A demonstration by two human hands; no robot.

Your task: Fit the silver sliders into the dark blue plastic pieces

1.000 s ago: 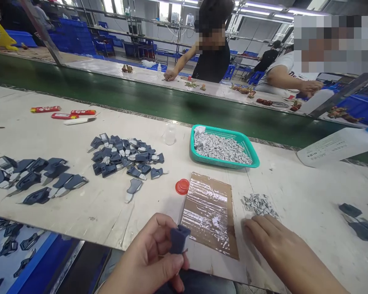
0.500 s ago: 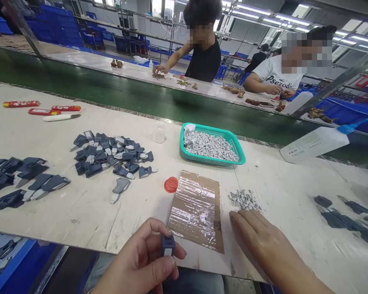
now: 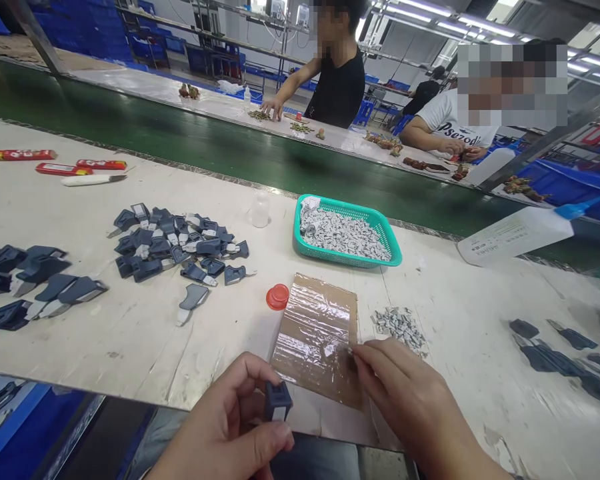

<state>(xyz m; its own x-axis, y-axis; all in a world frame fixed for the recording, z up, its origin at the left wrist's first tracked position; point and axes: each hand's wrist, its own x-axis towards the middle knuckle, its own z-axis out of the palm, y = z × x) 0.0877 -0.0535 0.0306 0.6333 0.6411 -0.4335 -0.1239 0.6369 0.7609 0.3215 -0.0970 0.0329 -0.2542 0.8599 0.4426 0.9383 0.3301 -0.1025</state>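
My left hand (image 3: 243, 417) is closed around a dark blue-grey plastic part (image 3: 277, 402), with a square opening on top and a light patch on its side. My right hand (image 3: 405, 390) is pinched over the right edge of a cardboard piece (image 3: 313, 333) covered in shiny clear tape. Whatever its fingertips hold is too small to make out. Just beyond that hand lies a small heap of tiny grey pieces (image 3: 399, 325). More of these grey pieces fill a green basket (image 3: 347, 257) farther back. Left of the cardboard is a pile of dark blue-grey parts (image 3: 175, 243) with light tips.
A red cap (image 3: 278, 297) touches the cardboard's left side. A clear cup (image 3: 261, 210) stands near the green conveyor (image 3: 230, 160). At right, a white bottle (image 3: 517, 237) leans. Red tubes (image 3: 63, 169) and a brush (image 3: 90, 180) lie at left. Two people work opposite.
My right hand has moved left from the small heap of grey pieces to the cardboard's edge, its fingers now pinched. My left hand still holds the plastic part, turned slightly.
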